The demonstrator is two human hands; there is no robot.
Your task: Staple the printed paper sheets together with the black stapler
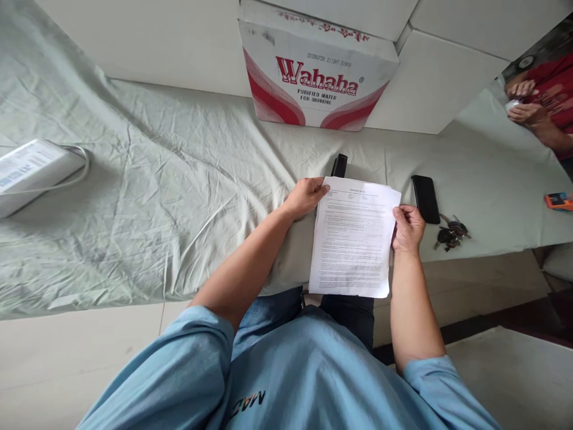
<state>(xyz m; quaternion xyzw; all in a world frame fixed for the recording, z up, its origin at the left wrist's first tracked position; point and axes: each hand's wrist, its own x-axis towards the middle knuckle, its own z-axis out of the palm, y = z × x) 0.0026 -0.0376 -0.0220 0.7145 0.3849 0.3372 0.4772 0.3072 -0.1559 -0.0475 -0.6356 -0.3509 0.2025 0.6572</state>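
A stack of printed white paper sheets (352, 239) lies over the front edge of a surface covered with a pale green sheet (156, 203). My left hand (307, 196) grips the stack's top left corner. My right hand (407, 228) pinches its right edge near the top. A black stapler-like object (339, 165) sits just beyond the papers' top left corner, partly hidden by them.
A Wahaha water carton (313, 71) stands against the wall behind. A black phone (425, 199) and a bunch of keys (451, 233) lie right of the papers. A white box with a cable (31, 173) sits far left. Another person's hands (523, 101) show at upper right, an orange object (558, 200) below them.
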